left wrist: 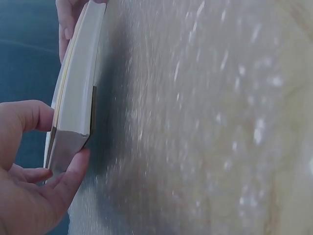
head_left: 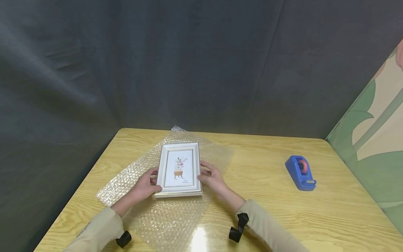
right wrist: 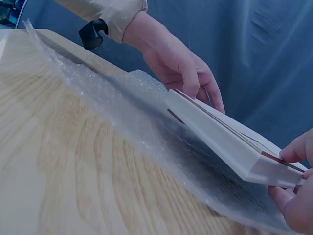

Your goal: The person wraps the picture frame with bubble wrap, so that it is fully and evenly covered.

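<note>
A white picture frame [head_left: 160,174] holds a print of a potted plant on legs. My left hand [head_left: 144,185] grips its left edge, thumb on the front and fingers beneath. On the opposite edge, my right hand [head_left: 214,176] pinches it the same way. Below lies a sheet of bubble wrap [head_left: 170,220]. In the left wrist view the picture frame [left wrist: 78,83] is held above the wrap, with a gap between them. The right wrist view shows the picture frame [right wrist: 220,142] tilted over the bubble wrap [right wrist: 117,107], its thick side facing the camera.
A blue tape dispenser [head_left: 299,175] with a reddish roll stands on the right of the wooden table [head_left: 258,164]. Dark cloth [head_left: 195,70] hangs behind the table and to its left. A panel with a leaf pattern [head_left: 371,133] borders the right side.
</note>
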### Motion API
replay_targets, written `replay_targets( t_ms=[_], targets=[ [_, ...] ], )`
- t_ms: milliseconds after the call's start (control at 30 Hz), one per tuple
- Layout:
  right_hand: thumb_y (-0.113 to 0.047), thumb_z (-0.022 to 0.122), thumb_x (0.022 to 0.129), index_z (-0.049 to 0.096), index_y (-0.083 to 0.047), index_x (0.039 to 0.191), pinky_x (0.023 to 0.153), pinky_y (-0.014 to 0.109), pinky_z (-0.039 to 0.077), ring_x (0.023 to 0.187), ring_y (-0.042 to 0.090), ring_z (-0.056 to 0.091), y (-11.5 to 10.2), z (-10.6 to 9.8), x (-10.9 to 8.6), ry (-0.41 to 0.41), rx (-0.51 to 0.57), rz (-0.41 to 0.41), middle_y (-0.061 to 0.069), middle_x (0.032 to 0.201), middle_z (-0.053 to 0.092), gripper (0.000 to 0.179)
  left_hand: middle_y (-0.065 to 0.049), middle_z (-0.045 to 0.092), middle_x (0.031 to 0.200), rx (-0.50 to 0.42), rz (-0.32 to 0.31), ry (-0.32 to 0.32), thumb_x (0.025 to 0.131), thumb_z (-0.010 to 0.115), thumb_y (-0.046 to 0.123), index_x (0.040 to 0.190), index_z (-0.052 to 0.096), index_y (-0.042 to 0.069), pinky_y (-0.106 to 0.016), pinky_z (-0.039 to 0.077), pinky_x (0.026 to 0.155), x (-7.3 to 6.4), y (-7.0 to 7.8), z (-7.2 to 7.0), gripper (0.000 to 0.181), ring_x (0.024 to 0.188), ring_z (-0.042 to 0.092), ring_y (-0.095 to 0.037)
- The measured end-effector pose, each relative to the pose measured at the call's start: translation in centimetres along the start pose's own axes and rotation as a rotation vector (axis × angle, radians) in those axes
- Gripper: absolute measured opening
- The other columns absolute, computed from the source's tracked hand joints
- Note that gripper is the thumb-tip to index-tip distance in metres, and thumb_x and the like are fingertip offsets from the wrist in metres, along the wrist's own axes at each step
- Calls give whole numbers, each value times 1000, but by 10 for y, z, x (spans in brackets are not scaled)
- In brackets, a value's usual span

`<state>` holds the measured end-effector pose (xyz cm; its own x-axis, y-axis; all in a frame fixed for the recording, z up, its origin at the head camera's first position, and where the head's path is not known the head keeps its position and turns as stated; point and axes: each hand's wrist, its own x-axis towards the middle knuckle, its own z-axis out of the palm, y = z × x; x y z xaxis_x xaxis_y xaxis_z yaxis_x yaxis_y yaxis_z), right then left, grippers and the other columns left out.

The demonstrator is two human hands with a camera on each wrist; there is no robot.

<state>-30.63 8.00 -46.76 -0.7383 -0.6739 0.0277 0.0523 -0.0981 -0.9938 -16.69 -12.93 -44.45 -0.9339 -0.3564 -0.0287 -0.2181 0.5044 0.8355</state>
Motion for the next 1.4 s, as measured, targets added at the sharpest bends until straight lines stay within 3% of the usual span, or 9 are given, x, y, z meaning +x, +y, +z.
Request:
replay_targets(
  t_ms=[333,600,900,1133,1333,1400],
  targets=[
    [13,51,76,30,9,136,90,35,46,119,40,42,6,11,3,-18,3,3,32,129,42,63,-25,47,119,0,-14,0,65,62,-7,134,33,-7,-26,49,53,3,-6,-7,74,83,53,-23],
    [13,53,72,26,12,136,95,38,42,120,40,40,13,16,3,-19,-91,-8,30,130,41,69,-26,49,117,3,22,-9,64,63,-8,131,35,-9,-25,49,63,5,-14,-7,73,82,56,-22],
    [13,51,74,24,14,135,101,41,35,124,40,36,16,18,2,-52,-116,-20,31,133,37,68,-27,48,117,40,33,-18,65,61,-7,133,31,-12,-27,50,69,5,-18,-7,74,89,57,-26],
    [12,50,77,26,17,133,103,42,32,124,42,34,20,15,4,-83,-141,-39,33,133,34,62,-24,44,123,178,34,6,64,63,-4,134,36,-6,-32,51,73,5,-14,-5,75,93,57,-27],
    [10,55,74,28,15,133,105,45,26,128,41,29,14,10,-1,-131,-188,-33,32,137,31,65,-31,47,121,52,133,-70,69,59,-10,133,33,-12,-25,51,68,1,-20,-8,69,91,60,-28],
    [10,58,73,28,14,134,105,45,25,129,41,28,13,8,-3,-156,-208,-27,31,138,29,67,-30,50,119,42,117,-68,72,61,-7,132,34,-12,-23,50,65,-2,-22,-10,66,90,58,-26]
  ],
)
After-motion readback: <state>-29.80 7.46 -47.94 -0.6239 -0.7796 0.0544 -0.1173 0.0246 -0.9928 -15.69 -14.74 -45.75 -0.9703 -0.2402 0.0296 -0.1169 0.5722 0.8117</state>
